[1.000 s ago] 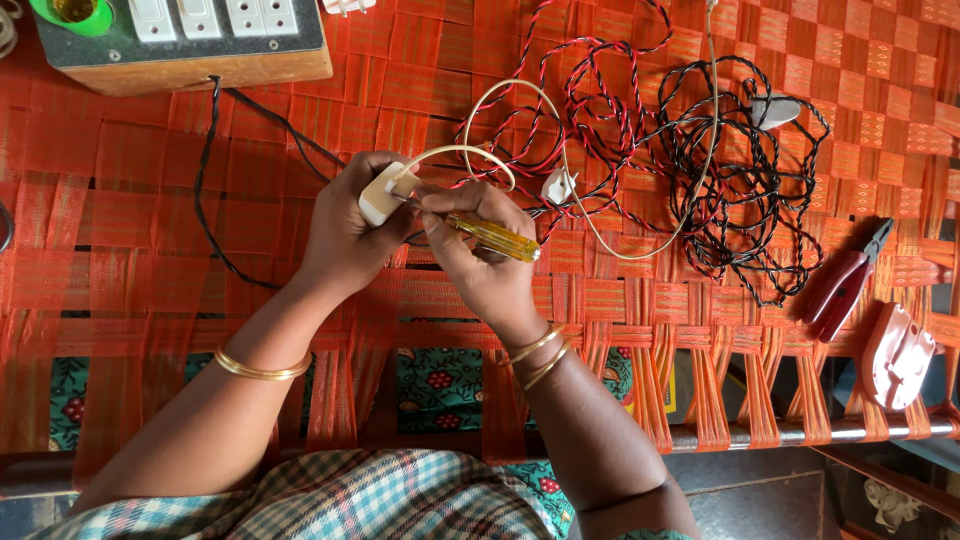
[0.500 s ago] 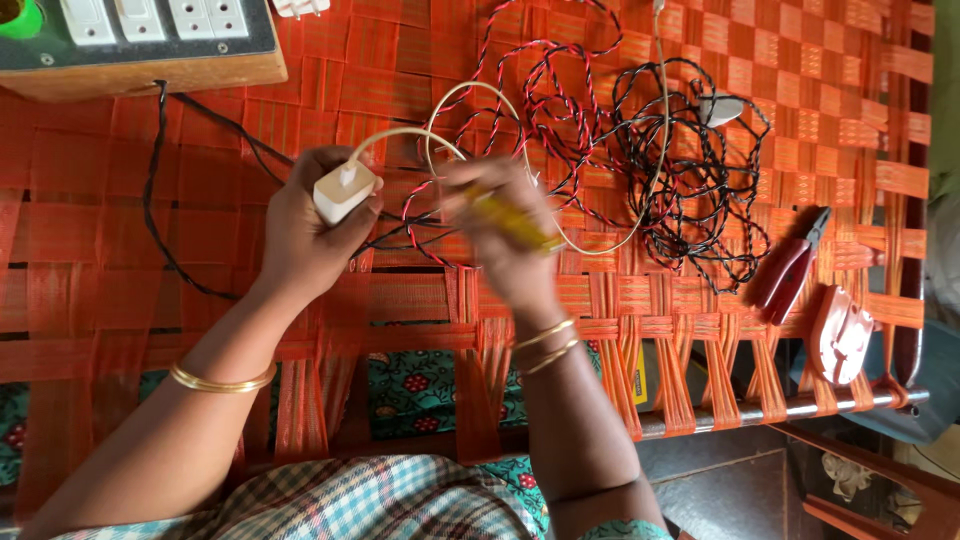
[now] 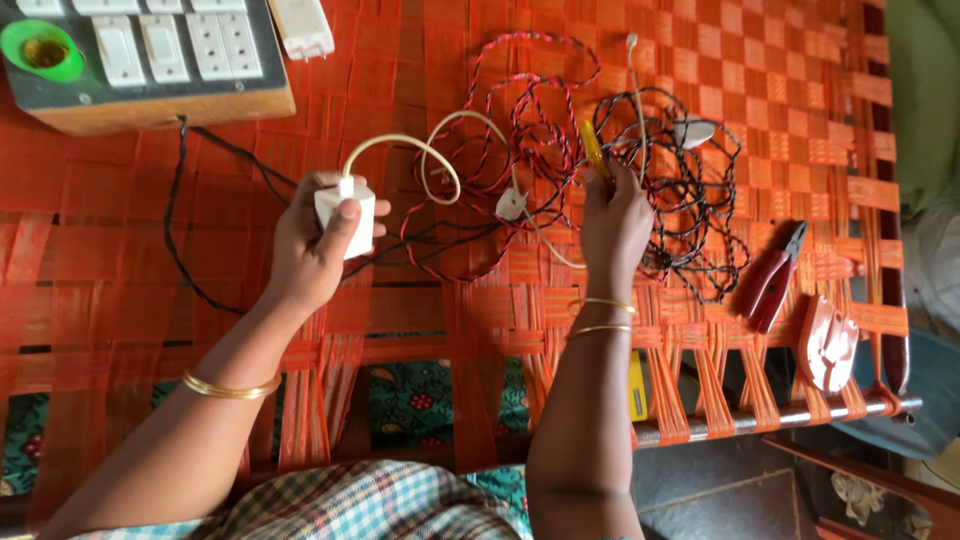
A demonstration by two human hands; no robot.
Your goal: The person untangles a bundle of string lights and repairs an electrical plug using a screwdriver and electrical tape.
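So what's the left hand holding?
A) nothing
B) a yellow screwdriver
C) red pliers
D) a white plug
D: the left hand grips a white plug with its cord looping off; the pliers lie on the woven bed, and the yellow screwdriver is in the right hand.

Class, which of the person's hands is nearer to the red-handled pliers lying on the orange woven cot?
Right. The right hand is just left of the red-handled pliers; the left hand is far left, holding a white plug.
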